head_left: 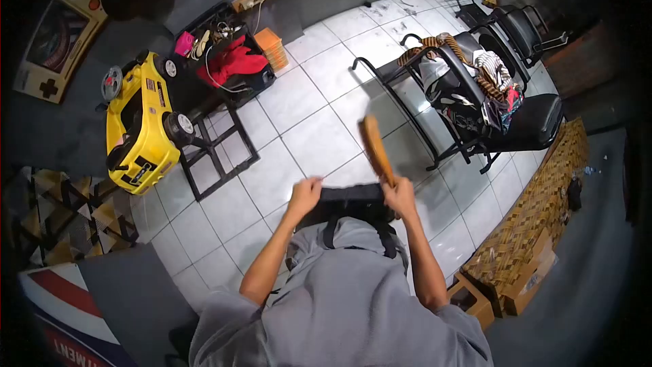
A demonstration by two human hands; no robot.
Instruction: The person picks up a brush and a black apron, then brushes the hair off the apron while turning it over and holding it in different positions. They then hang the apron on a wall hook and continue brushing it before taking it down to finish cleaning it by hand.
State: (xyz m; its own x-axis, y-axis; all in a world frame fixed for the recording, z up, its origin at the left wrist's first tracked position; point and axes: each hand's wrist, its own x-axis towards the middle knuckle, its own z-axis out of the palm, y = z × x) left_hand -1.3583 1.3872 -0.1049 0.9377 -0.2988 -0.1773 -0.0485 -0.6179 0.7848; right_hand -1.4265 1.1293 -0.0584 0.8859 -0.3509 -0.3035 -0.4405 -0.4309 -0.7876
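Note:
My right hand (399, 196) is closed around the lower end of a long brown wooden object (373, 144), perhaps a brush, which slants up and to the left over the floor. My left hand (307, 194) is closed at the left end of a black item (350, 195) lying across my lap; its fingers seem to pinch the edge of it. Black straps run from that item over my grey clothing. The upper end of the brown object is slightly blurred.
A yellow toy car (142, 126) and a black metal frame (221, 153) are at the left. Black chairs (468, 88) piled with clothes stand at the right, near a woven mat (530, 217) and a cardboard box (533, 275). An orange stack (272, 47) is at the back.

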